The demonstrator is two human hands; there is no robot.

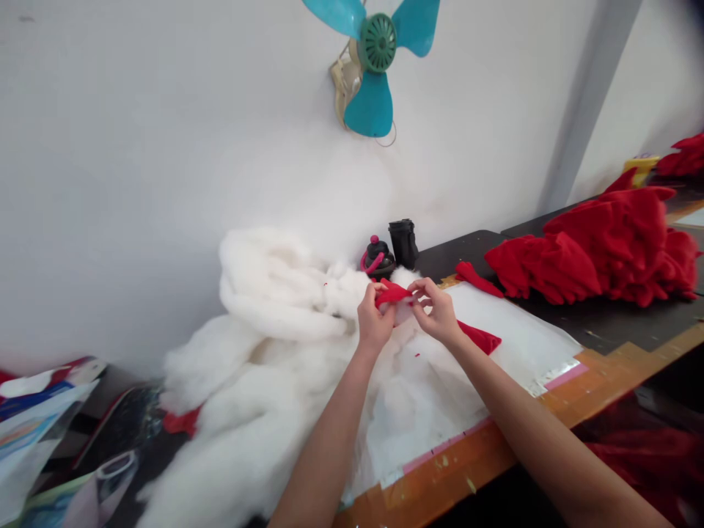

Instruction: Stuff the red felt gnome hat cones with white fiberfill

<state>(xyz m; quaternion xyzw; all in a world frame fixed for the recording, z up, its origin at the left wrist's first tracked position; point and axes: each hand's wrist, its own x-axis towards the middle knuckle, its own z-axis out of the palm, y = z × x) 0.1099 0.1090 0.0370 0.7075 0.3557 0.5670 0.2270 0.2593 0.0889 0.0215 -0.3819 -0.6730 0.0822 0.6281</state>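
Observation:
Between my two hands, above the white sheet, is a small red fabric piece (394,295) with a pale edge. My left hand (377,317) is closed on its left side, fingertips pinching the cloth. At the piece's right end, my right hand (434,309) has its fingers pinched together at the edge. A heap of white fluffy stuffing (264,352) spreads on the left, close to my left hand. Beyond my right wrist lies another red fabric piece (480,338) on the white sheet (511,323). What is inside the held piece cannot be made out.
A large pile of red fabric pieces (605,249) covers the dark table at right. Behind my hands stand a black cup (403,243) and a dark bottle with a pink strap (378,257). A blue-bladed fan (378,44) hangs on the wall. Printed bags (44,418) lie at lower left.

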